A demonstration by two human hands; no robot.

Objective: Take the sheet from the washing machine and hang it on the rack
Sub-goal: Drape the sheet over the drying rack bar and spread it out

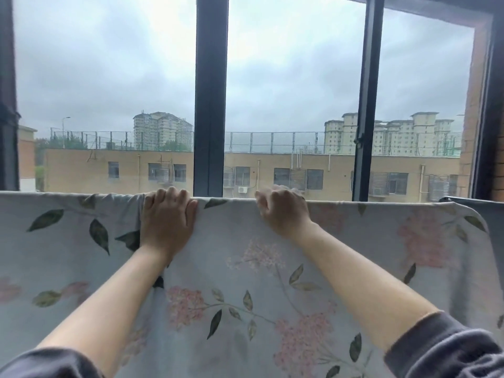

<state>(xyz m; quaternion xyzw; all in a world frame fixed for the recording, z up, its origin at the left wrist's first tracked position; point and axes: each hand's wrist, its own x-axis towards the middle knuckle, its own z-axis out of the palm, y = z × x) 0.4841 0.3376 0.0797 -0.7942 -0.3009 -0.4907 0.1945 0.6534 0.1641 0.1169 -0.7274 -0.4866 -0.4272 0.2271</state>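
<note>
The sheet point(218, 255) is pale grey-blue, printed with pink flower clusters and dark and olive green leaves on thin stems. The sleeves point(447, 350) are dark grey. The window frame point(210, 105) is near black — outside, tan buildings under a grey sky.

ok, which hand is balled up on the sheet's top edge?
The right hand: knuckles bunched on the sheet; the left hand lies flatter, fingers hooked over.

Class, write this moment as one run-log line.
sheet over rack; left hand grips top fold; right hand grips top fold; phase: hanging
</note>
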